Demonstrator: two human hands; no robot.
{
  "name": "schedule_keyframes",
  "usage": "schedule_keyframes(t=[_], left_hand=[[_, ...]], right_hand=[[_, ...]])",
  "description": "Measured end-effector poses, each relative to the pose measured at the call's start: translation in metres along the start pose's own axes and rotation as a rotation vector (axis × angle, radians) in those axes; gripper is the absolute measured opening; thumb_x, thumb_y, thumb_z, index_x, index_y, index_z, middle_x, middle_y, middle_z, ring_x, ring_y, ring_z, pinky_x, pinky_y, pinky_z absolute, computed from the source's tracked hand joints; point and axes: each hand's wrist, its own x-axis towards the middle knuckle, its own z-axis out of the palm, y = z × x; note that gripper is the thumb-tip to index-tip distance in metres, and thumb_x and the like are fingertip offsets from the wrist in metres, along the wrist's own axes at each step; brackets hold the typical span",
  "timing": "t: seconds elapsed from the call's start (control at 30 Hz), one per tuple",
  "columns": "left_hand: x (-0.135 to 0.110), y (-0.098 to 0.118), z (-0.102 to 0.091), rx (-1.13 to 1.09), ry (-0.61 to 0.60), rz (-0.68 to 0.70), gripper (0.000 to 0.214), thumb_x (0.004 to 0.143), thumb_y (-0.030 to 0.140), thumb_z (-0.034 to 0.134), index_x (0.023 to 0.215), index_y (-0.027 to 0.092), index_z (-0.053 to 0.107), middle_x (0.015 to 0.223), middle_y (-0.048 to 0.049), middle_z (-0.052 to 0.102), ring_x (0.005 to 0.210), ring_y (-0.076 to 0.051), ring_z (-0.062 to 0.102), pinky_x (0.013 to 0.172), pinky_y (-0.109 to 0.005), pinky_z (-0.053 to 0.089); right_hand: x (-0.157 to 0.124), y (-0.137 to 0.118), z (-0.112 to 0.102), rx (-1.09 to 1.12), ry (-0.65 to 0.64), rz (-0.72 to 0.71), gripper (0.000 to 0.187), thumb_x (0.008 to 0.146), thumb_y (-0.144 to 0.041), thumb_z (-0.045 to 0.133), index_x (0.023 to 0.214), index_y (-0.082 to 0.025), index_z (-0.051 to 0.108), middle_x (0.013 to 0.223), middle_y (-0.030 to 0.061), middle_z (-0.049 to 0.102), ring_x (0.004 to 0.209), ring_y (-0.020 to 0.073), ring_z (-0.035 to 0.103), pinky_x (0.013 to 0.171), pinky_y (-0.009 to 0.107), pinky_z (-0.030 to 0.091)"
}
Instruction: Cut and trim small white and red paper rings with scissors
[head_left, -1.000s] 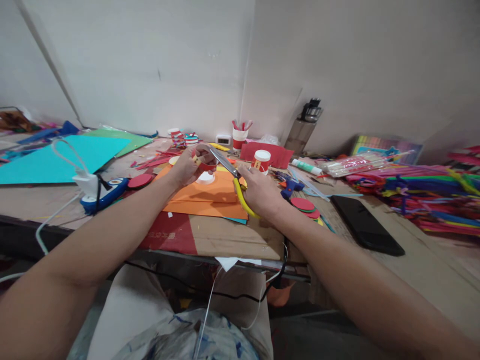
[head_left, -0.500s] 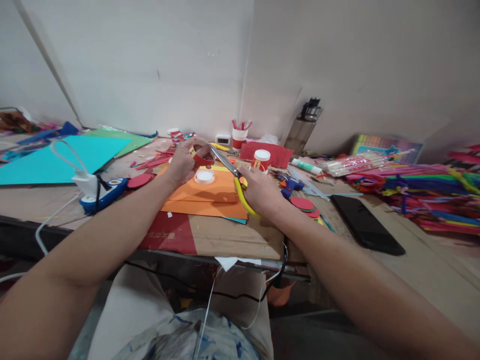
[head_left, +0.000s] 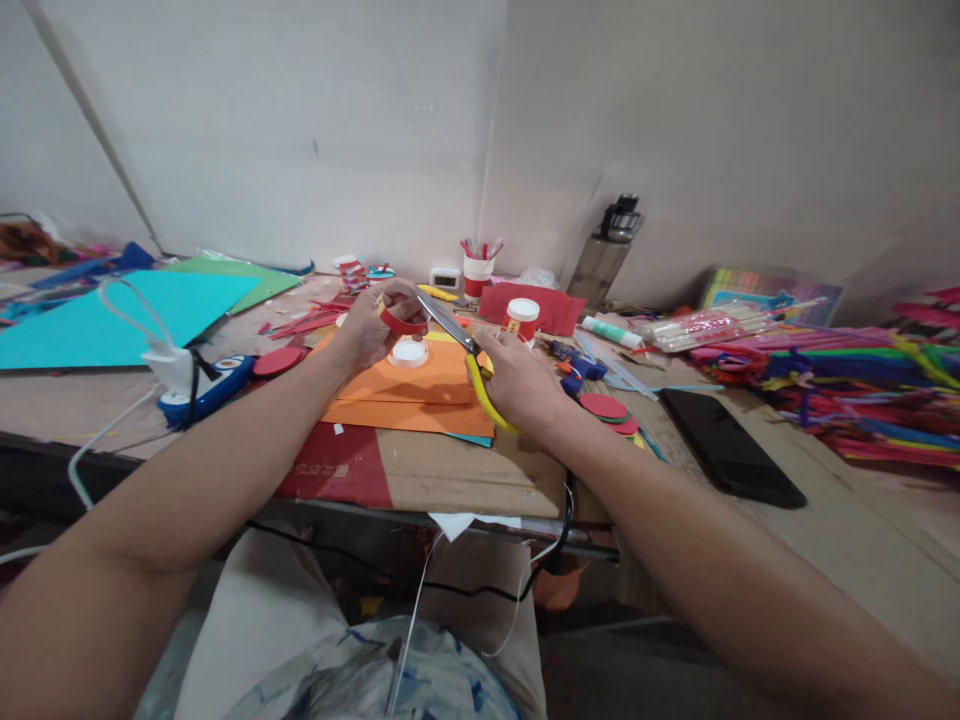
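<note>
My left hand (head_left: pixel 369 328) is closed round a small red paper ring (head_left: pixel 402 322), held just above the orange paper sheets (head_left: pixel 420 395). My right hand (head_left: pixel 517 385) grips the yellow handles of a pair of scissors (head_left: pixel 459 345). The steel blades point up and left, and their tip meets the ring. A white round lid (head_left: pixel 409 352) lies on the orange paper under the ring. A small red bottle with a white cap (head_left: pixel 522 320) stands just beyond my right hand.
A black phone (head_left: pixel 731 450) lies to the right, beside a heap of coloured pipe cleaners (head_left: pixel 862 390). A blue glue gun (head_left: pixel 577 368) and red paper circles (head_left: pixel 606 410) sit near my right wrist. Cyan paper (head_left: pixel 112 315) and a white charger (head_left: pixel 174 368) are at left.
My left hand has turned the red ring and lifted it slightly off the white lid. The scissors and my right hand have barely shifted.
</note>
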Motion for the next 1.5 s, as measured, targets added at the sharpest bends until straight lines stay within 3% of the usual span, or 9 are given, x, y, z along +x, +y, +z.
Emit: schedule_keyframes(t=[0.23,0.5,0.7,0.83,1.1,1.5], left_hand=[[0.001,-0.001,-0.003,0.012,-0.051,-0.008,0.027,0.073,0.03,0.08,0.07,0.013,0.059,0.064,-0.0012,0.062,0.054,-0.01,0.061,0.044,-0.019,0.047],[0.003,-0.002,-0.006,0.071,0.03,0.02,0.025,0.071,0.029,0.08,0.075,0.013,0.062,0.065,0.0002,0.061,0.055,-0.009,0.061,0.048,-0.02,0.049],[-0.002,-0.003,0.003,0.013,-0.078,-0.027,0.032,0.064,0.031,0.085,0.072,0.012,0.062,0.058,0.0014,0.058,0.051,-0.009,0.058,0.049,-0.021,0.05],[-0.003,-0.003,0.004,-0.024,-0.087,-0.035,0.032,0.062,0.03,0.086,0.071,0.012,0.061,0.06,0.0005,0.06,0.053,-0.01,0.06,0.049,-0.021,0.051],[-0.001,-0.002,0.001,-0.037,-0.136,-0.041,0.025,0.067,0.026,0.083,0.069,0.011,0.063,0.058,0.0004,0.059,0.05,-0.009,0.058,0.047,-0.02,0.05],[0.001,-0.004,-0.001,-0.018,-0.153,-0.055,0.019,0.072,0.021,0.079,0.069,0.011,0.063,0.057,0.001,0.054,0.049,-0.007,0.054,0.045,-0.019,0.047]], right_hand=[[0.002,0.003,0.005,-0.033,0.019,-0.017,0.043,0.093,-0.031,0.043,0.134,-0.024,0.052,0.12,0.0136,0.063,0.098,0.029,0.062,0.076,0.038,0.047],[0.002,0.003,0.004,-0.031,0.01,0.023,0.045,0.092,-0.031,0.046,0.137,-0.025,0.052,0.119,0.0134,0.064,0.097,0.0289,0.063,0.074,0.038,0.047],[0.001,0.003,0.006,0.013,0.104,-0.067,0.041,0.093,-0.034,0.046,0.132,-0.023,0.056,0.128,0.0132,0.062,0.102,0.0278,0.063,0.073,0.036,0.048],[0.003,0.006,0.011,0.025,0.143,-0.09,0.041,0.092,-0.032,0.047,0.131,-0.023,0.057,0.131,0.0124,0.062,0.106,0.028,0.062,0.076,0.037,0.049],[0.005,0.008,0.012,0.055,0.142,-0.134,0.038,0.09,-0.024,0.048,0.126,-0.02,0.058,0.13,0.0119,0.063,0.113,0.027,0.06,0.081,0.036,0.048],[0.004,0.005,0.009,0.023,0.132,-0.117,0.037,0.092,-0.023,0.043,0.126,-0.022,0.059,0.128,0.0114,0.065,0.101,0.0261,0.063,0.074,0.035,0.046]])
